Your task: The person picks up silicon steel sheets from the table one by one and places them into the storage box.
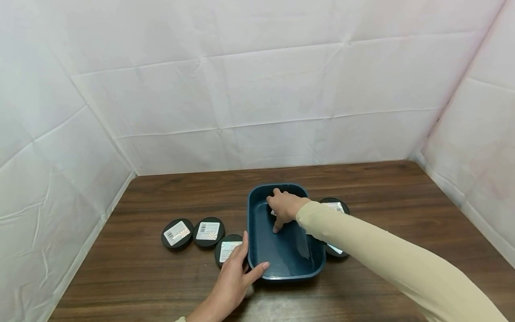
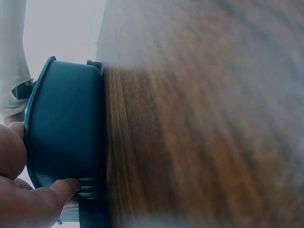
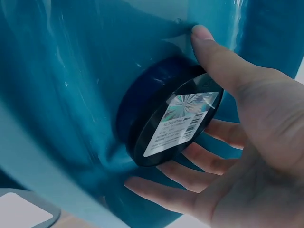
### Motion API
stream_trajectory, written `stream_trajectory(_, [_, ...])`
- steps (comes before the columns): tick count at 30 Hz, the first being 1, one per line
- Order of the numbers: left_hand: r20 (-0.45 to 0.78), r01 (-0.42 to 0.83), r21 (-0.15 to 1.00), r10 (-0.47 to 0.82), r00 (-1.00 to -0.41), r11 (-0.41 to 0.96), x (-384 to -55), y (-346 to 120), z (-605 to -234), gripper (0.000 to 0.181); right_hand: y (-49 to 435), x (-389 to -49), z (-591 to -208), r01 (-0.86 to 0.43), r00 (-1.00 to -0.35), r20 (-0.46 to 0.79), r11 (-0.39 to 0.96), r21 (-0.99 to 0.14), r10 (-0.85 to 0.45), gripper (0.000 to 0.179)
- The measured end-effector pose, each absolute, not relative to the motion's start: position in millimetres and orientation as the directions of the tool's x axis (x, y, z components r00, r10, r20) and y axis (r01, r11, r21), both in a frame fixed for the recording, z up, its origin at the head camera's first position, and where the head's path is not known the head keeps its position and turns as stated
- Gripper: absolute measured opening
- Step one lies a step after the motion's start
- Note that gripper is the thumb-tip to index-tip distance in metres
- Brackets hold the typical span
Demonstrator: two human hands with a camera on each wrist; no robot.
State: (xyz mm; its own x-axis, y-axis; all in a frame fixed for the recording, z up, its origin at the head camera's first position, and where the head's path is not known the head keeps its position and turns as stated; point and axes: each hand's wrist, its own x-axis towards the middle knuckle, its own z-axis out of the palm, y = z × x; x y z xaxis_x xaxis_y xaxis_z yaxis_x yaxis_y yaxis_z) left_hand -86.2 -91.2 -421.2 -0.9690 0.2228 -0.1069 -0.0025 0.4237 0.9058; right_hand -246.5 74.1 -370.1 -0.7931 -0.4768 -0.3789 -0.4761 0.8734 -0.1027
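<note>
A deep blue rectangular plastic tub [image 1: 281,255] sits on the wooden table. My left hand [image 1: 231,279] grips its near left corner, thumb over the rim and fingers against the outer wall [image 2: 66,118]. Inside the tub, toward its far end, is my right hand [image 1: 283,206]. In the right wrist view, a flat round black container [image 3: 175,123] with a white barcode label stands tilted within the tub. The right hand's fingers [image 3: 185,175] extend along one side of it, and the thumb is spread away from its edge.
Left of the tub lie three similar black round containers, one at the far left [image 1: 177,233], one beside it [image 1: 208,231] and one by the left hand [image 1: 228,247]. Two more lie right of the tub, one farther back [image 1: 335,205] and one nearer [image 1: 335,251]. White sheeting [image 1: 257,89] surrounds the table.
</note>
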Motion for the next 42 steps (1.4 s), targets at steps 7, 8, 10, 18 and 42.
stream_trajectory(7, [-0.088, 0.018, 0.901, 0.224, -0.971, 0.433, -86.8, -91.0, -420.8, 0.096, 73.6, -246.2, -362.0, -0.502, -0.789, -0.367, 0.862, -0.075, -0.492, 0.085])
stream_trajectory(8, [-0.084, 0.022, 0.904, 0.227, -0.970, 0.428, -86.6, -90.9, -421.1, 0.096, 73.6, -246.0, -361.5, -0.504, -0.790, -0.365, 0.861, -0.071, -0.493, 0.085])
stream_trajectory(10, [-0.082, 0.021, 0.909, 0.228, -0.970, 0.417, -86.1, -90.8, -420.9, 0.096, 73.4, -245.6, -361.0, -0.509, -0.791, -0.361, 0.859, -0.057, -0.494, 0.084])
stream_trajectory(18, [-0.077, 0.026, 0.912, 0.232, -0.970, 0.410, -86.3, -93.9, -418.9, 0.096, 75.0, -242.7, -361.1, -0.542, -0.796, -0.335, 0.840, 0.023, -0.504, 0.085])
stream_trajectory(42, [-0.081, 0.025, 0.890, 0.212, -0.974, 0.456, -86.6, -96.9, -416.6, 0.096, 91.2, -224.4, -340.4, -0.631, -0.766, -0.118, 0.774, -0.044, -0.631, 0.076])
